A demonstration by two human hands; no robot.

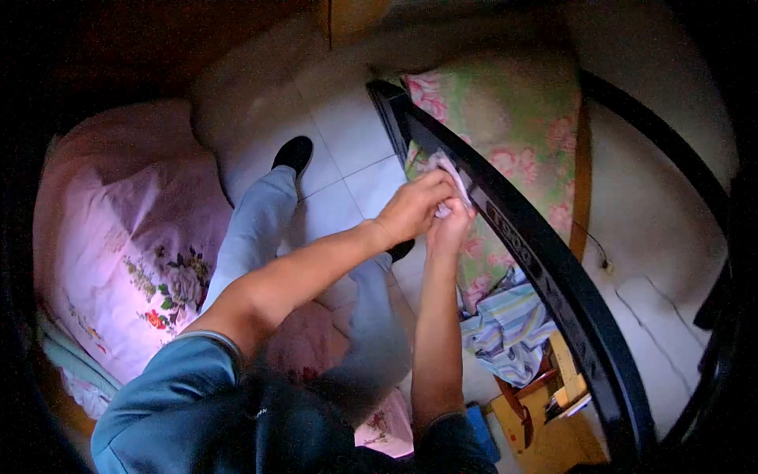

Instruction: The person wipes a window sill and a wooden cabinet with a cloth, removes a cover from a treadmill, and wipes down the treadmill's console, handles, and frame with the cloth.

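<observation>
A crumpled pale pinkish-white cloth [440,161] is bunched between my two hands, close to a long black frame edge [545,280] with lettering on its face. My left hand [416,207] reaches across from the left, its fingers closed on the cloth. Just right of it, my right hand [453,227] comes up from below and is also closed round the cloth. The hands nearly touch each other. Part of the cloth lies along the black edge; whether it presses on it I cannot tell.
Behind the black edge is a green floral-covered surface [505,118]. Below it hang striped fabric [509,324] and a wooden piece with papers [553,426]. A pink flowered bedcover [118,237] lies left, beside white floor tiles [324,150]. Thin cables [643,324] run at right.
</observation>
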